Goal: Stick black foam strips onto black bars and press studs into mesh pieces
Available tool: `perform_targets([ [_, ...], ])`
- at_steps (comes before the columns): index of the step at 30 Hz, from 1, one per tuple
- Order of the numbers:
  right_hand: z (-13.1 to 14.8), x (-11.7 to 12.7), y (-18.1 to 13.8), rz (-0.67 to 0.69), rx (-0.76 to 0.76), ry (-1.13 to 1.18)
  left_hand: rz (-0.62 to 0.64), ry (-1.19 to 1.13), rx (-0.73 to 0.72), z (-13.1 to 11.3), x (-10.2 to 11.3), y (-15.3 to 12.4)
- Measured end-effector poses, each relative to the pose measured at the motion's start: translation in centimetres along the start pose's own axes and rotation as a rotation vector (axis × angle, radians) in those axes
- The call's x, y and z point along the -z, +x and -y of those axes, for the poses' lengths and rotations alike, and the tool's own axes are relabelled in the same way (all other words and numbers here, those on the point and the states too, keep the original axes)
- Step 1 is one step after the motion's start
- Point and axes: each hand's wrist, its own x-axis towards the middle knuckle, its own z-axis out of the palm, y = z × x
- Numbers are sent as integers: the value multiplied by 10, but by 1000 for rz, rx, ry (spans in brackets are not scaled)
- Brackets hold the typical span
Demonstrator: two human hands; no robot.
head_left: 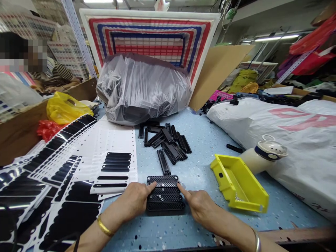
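The light blue table [199, 164] carries everything. At its far edge a big striped board [149, 35] leans upright, and a bulging clear bag of black parts [144, 91] slumps against it, its open side facing the near edge. A white sack [288, 133] lies along the right. White backing sheets with black labels [78, 164] fan out on the left, overlapped so that each row of labels shows. Beyond them are a cardboard box [15, 129] and a yellow bag [65, 106]. A co-worker's striped sleeve [59, 75] shows far left.

A yellow tray [238, 182] sits tilted right of centre, its open side up. A white lidded bottle [262, 155] lies just behind it, against the sack. Loose black strips [170, 143] are scattered just in front of the clear bag.

Near centre, a row of black perforated strips [165, 194] lies flat, side by side and touching. The left hand [132, 203] is half curled, with its thumb on the row's left end. The right hand [201, 206] has its forefinger stretched to the right end and its other fingers folded. Neither hand wraps around the strips. They push in from opposite ends, which seems to keep the ends flush. A gold bangle [103, 227] is on the left wrist and a silver bangle [257, 239] on the right.
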Motion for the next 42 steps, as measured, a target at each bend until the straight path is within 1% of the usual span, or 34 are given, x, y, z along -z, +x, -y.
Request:
perform_targets([
  [2, 0, -3, 5, 15, 3, -35, -6, -1, 3, 0, 1, 0],
  [5, -2, -6, 8, -3, 2, 2, -8, -7, 10, -2, 7, -2],
  [11, -5, -16, 3, -48, 6, 34, 27, 51, 45, 2, 16, -12],
  [16, -6, -32, 1, -62, -3, -2, 34, 20, 68, 9, 11, -18],
  [19, -8, -34, 1, -76, -15, 10, 21, -35, 82, 12, 5, -19],
  [21, -8, -27, 2, -93, -23, 77, -19, -88, 90, 13, 1, -19],
  [25, -1, 0, 10, -132, -74, 244, -163, -199, 65, 11, -3, -20],
  [27, 5, 12, 17, -139, -54, 289, -185, -212, 34, 6, 0, -19],
  [31, 18, 25, 33, -73, 11, 259, -148, -179, -1, -7, 10, -10],
  [37, 28, 26, 49, 30, 21, 127, -113, -102, 45, -19, 22, 16],
  [39, 30, 28, 51, 66, 27, 102, -92, -120, 77, -21, 22, 25],
  [42, 33, 37, 53, 105, 32, 93, -73, -147, 118, -22, 17, 35],
])
